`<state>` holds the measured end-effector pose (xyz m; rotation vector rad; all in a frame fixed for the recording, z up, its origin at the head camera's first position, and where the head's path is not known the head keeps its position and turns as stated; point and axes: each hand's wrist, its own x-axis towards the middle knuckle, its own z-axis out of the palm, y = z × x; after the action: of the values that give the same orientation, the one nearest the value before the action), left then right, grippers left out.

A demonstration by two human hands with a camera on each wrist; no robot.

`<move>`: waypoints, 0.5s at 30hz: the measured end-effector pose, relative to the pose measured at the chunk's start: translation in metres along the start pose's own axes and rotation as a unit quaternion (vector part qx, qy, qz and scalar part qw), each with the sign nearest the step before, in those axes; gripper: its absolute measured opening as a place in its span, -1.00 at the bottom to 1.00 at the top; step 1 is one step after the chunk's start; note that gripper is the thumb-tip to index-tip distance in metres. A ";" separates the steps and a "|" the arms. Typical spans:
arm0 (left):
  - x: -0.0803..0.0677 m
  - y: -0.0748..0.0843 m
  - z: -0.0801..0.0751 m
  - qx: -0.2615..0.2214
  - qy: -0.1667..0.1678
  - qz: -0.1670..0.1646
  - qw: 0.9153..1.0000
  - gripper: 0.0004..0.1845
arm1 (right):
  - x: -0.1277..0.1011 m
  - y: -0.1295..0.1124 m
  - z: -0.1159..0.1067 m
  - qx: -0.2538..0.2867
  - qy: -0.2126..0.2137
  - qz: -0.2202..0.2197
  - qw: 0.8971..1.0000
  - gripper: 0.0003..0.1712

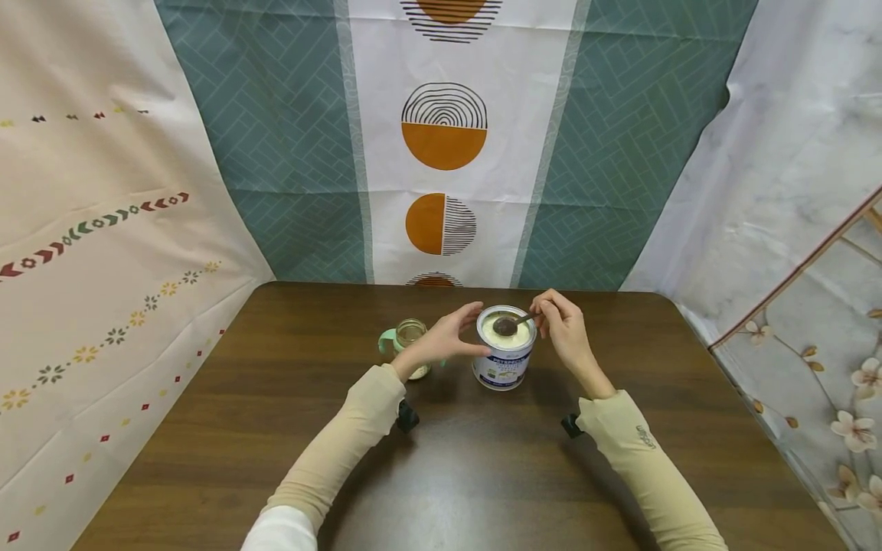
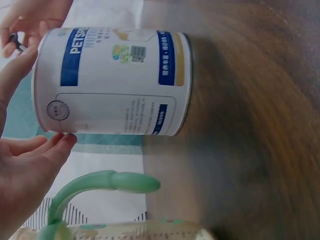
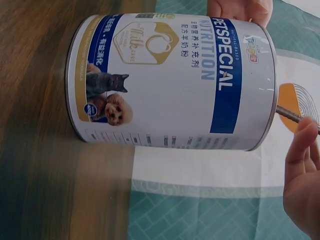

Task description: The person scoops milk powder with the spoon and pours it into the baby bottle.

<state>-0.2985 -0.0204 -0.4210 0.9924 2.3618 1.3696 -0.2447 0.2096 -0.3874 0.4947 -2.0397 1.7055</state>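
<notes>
1. A dark brown wooden table point(image 1: 482, 474) stands in a nook hung with cloth: a teal herringbone backdrop point(image 1: 289, 153) with a white centre strip of orange half-circles at the far side, a cream cloth with small flower and arrow borders on the left, and a pale marbled cloth with blossoms on the right.

2. A round tin of pet milk powder point(image 1: 504, 356) stands upright and open near the far middle of the table. It is filled close to the rim with pale cream powder point(image 1: 513, 337).

3. The tin is white with blue bands. The right wrist view shows "PETSPECIAL" and "NUTRITION" lettering, a gold edge near the base, and a picture of a grey cat and a brown curly dog. The left wrist view shows its back panel with small print and a code square.

4. The left hand point(image 1: 448, 337) has its fingers curved against the tin's left wall near the rim, steadying it.

5. The right hand point(image 1: 561, 325) pinches the thin handle of a dark metal spoon point(image 1: 510, 324) just right of the rim. The spoon's bowl lies over the powder inside the tin.

6. Just left of the tin, partly behind the left hand, stands a small glass feeding bottle point(image 1: 411, 340) with green handles. A little pale powder lies at its bottom.
</notes>
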 end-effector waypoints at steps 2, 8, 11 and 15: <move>0.001 -0.001 0.003 0.010 0.004 -0.003 1.000 -0.02 | 0.000 0.010 -0.002 0.019 -0.013 -0.012 1.000 -0.71; 0.004 -0.002 0.011 0.018 0.016 -0.008 1.000 -0.01 | -0.002 0.025 -0.008 0.082 -0.031 -0.042 0.995 -0.66; 0.005 -0.003 0.012 0.006 0.021 -0.011 1.000 -0.01 | -0.003 0.025 -0.012 0.090 -0.038 -0.045 0.994 -0.68; 0.007 -0.003 0.014 0.008 0.029 -0.011 0.999 0.00 | -0.005 0.024 -0.017 0.077 -0.048 -0.042 0.995 -0.68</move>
<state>-0.2978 -0.0070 -0.4300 0.9410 2.4222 1.3914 -0.2518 0.2302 -0.4075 0.7136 -1.9313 1.8288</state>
